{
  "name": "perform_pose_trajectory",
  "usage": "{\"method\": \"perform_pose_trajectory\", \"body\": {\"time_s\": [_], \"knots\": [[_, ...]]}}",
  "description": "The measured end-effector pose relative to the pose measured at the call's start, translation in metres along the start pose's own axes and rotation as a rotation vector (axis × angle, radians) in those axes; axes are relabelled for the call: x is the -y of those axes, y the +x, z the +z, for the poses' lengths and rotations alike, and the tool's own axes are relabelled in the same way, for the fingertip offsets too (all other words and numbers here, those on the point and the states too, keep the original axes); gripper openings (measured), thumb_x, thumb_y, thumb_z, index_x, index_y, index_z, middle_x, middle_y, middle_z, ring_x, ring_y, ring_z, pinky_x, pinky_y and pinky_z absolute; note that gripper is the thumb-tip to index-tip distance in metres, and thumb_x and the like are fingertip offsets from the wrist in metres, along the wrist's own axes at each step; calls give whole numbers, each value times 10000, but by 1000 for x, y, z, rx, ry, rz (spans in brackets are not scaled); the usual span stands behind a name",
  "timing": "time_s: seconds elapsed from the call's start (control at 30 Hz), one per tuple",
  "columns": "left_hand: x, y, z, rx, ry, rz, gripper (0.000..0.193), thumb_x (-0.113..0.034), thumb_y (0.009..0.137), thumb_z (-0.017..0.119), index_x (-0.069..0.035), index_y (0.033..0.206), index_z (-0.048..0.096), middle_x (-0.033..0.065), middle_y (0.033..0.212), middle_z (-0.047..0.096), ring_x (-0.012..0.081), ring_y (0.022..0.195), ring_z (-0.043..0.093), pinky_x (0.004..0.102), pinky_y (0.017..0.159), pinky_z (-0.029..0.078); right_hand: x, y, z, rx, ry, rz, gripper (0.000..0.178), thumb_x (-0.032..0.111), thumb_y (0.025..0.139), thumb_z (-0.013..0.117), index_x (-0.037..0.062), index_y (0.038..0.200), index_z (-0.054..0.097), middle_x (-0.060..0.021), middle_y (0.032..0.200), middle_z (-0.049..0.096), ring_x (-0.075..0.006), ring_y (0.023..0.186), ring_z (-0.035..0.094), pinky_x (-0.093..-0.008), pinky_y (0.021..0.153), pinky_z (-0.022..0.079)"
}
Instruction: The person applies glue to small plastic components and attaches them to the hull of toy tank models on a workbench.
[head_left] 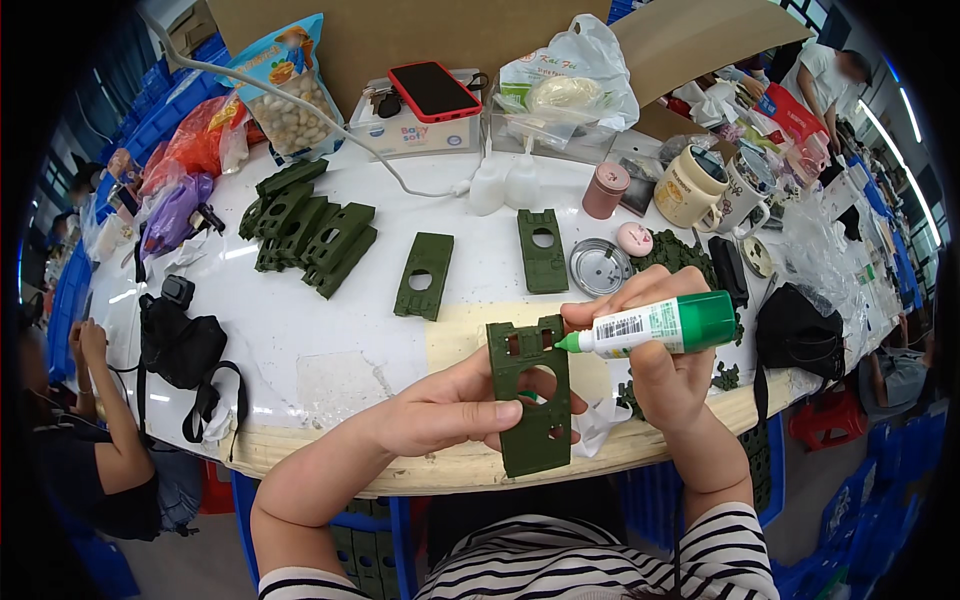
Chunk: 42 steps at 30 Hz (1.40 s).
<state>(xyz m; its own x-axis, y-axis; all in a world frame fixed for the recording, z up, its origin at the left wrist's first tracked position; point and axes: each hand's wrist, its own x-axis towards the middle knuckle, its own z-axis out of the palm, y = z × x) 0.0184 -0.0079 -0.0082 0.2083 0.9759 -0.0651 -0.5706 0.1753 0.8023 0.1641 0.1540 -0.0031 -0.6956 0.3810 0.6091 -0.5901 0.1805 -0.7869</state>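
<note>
My left hand (435, 412) holds a dark green plastic tank hull part (533, 440) upright above the table's near edge, thumb on its face. The part has a round hole and small rectangular openings near its top. In my right hand (668, 388) is a white glue bottle (640, 328) with a green base and green nozzle, lying almost level. Its tip meets the part's upper right area; whether any glue is coming out I cannot tell. Beyond my hands lie two similar flat hull parts, one (424, 275) left of centre and another (543, 252) further right.
Stacked green hull parts (310, 225) lie at the back left. Behind are white squeeze bottles (487, 188) and a red-cased phone (434, 90) on a box. To the right stand a round metal tin (600, 267), small green pieces (672, 255) and mugs (690, 187). A black bag (180, 335) lies left.
</note>
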Motion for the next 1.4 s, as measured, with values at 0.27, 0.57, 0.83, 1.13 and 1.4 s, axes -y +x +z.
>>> {"method": "perform_pose_trajectory", "body": {"time_s": [0.27, 0.57, 0.83, 1.13, 1.4], "knots": [[0, 0, 0, 4, -3, -4, 713, -248, 890, 541, -107, 1458, 133, 272, 1279, 452, 437, 1151, 517, 507, 969, 425, -1, 0, -1, 5, -55, -13, 345, 223, 891, 632, -16, 1051, 441, -180, 970, 620, -232, 951, 616, -330, 792, 524], [-1, 0, -4, 66, 41, 35, 706, -261, 926, 504, -114, 1481, 93, 237, 1290, 453, 343, 1161, 527, 419, 924, 464, 5, 7, -6, -91, 27, 101, 437, 455, 931, 491, 30, 988, 411, -104, 910, 502, -277, 884, 657, -400, 814, 547], [-24, -23, -9, -239, 157, 209, 529, -169, 906, 497, 22, 1366, 322, 323, 1169, 550, 425, 1060, 589, 487, 916, 469, 5, 7, -7, -139, 120, 84, 396, 406, 922, 532, 37, 1007, 418, -99, 914, 516, -281, 879, 659, -402, 799, 542], [-21, -111, -61, -770, 429, -35, 434, -176, 913, 547, 8, 1292, 442, 177, 1124, 626, 199, 934, 662, 324, 770, 565, 6, 5, -8, -149, 185, 77, 398, 365, 888, 615, 37, 1032, 443, -98, 934, 532, -314, 844, 666, -391, 771, 538], [-23, -98, -78, -947, 563, -105, 431, -140, 887, 618, 13, 1264, 477, 29, 903, 649, 100, 775, 636, 236, 646, 520, 6, 5, -6, -136, 141, 63, 419, 378, 885, 616, 16, 1011, 448, -122, 887, 562, -281, 820, 668, -367, 764, 538]]}}
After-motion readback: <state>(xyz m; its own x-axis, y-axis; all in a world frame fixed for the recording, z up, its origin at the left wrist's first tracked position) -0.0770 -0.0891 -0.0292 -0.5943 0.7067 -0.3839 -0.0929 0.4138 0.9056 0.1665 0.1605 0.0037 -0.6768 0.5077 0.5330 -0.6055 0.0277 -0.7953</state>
